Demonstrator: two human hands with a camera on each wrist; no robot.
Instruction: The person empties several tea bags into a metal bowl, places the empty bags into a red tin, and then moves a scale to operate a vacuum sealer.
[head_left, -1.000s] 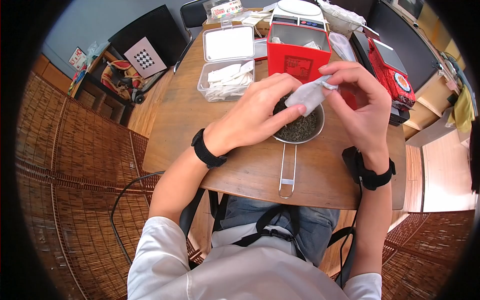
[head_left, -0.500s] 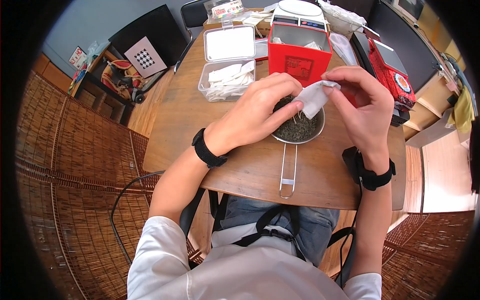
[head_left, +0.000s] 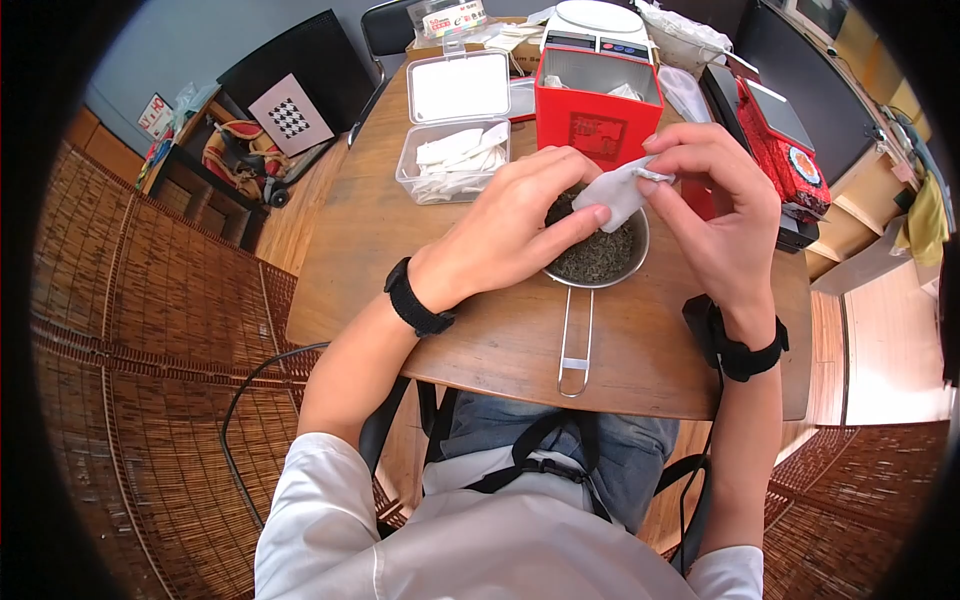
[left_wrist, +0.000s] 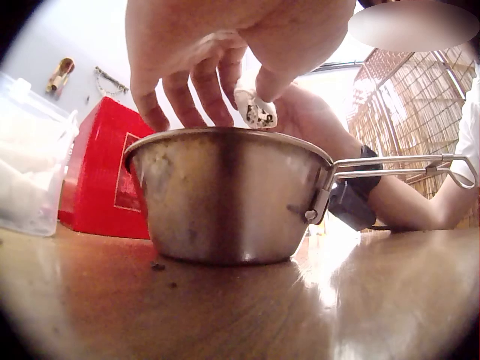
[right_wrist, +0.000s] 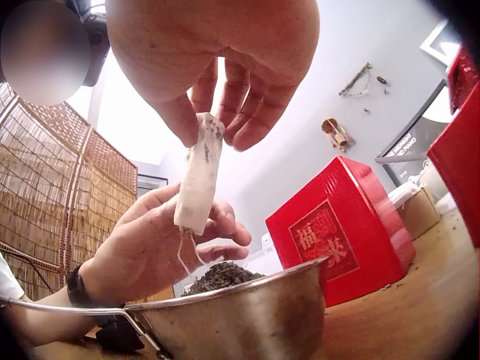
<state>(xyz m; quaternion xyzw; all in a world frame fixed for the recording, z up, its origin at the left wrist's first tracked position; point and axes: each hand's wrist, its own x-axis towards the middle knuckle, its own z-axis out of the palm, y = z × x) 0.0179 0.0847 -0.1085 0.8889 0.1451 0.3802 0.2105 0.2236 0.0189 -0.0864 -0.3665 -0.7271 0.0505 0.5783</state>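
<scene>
A white drawstring tea bag (head_left: 610, 198) is held between both hands above a metal bowl (left_wrist: 225, 199) of dark dried tea leaves (head_left: 592, 258). My left hand (head_left: 510, 215) pinches the bag's lower end between thumb and fingers, close over the rim. At the upper end, my right hand (head_left: 725, 200) pinches the bag with thumb and fingertips. Dark specks show on the tea bag (right_wrist: 199, 172) in the right wrist view, and thin strings (right_wrist: 187, 251) hang from its bottom. The bowl's wire handle (head_left: 574, 350) points toward the person.
Behind the bowl stands an open red box (head_left: 598, 110) with white pieces inside. To its left, a clear plastic case (head_left: 405, 172) with its lid up holds several white bags. A white scale (head_left: 598, 22) stands at the back; leaf crumbs (left_wrist: 157, 265) lie beside the bowl.
The right hand dipped slightly, then rose and shifted a little left, tilting the bag with it. The left hand stays nearly in place, still holding the bag.
</scene>
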